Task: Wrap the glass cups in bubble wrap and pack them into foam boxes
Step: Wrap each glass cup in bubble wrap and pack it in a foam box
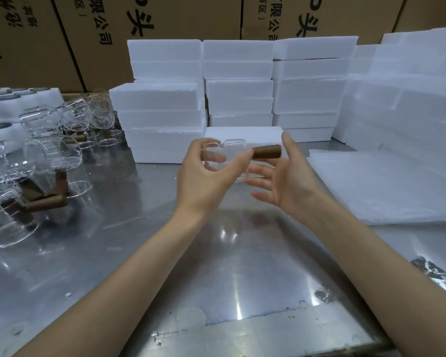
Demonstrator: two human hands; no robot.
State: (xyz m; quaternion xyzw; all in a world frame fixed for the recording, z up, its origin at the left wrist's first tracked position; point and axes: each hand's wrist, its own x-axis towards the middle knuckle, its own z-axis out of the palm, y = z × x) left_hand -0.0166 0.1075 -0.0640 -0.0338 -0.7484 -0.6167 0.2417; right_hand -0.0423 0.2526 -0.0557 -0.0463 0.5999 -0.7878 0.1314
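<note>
While the left hand [204,173] grips it, the glass cup [232,155] looks nearly invisible.

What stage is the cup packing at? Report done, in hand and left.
Done: nothing I can confirm; the stacked foam boxes are closed. In hand: the left hand grips one unwrapped glass cup by its body, its brown handle toward the open right hand. Left: many bare cups waiting beside the bubble wrap sheets.

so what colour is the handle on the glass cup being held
Brown, on the handle of the clear glass cup; the head view shows it.
</note>
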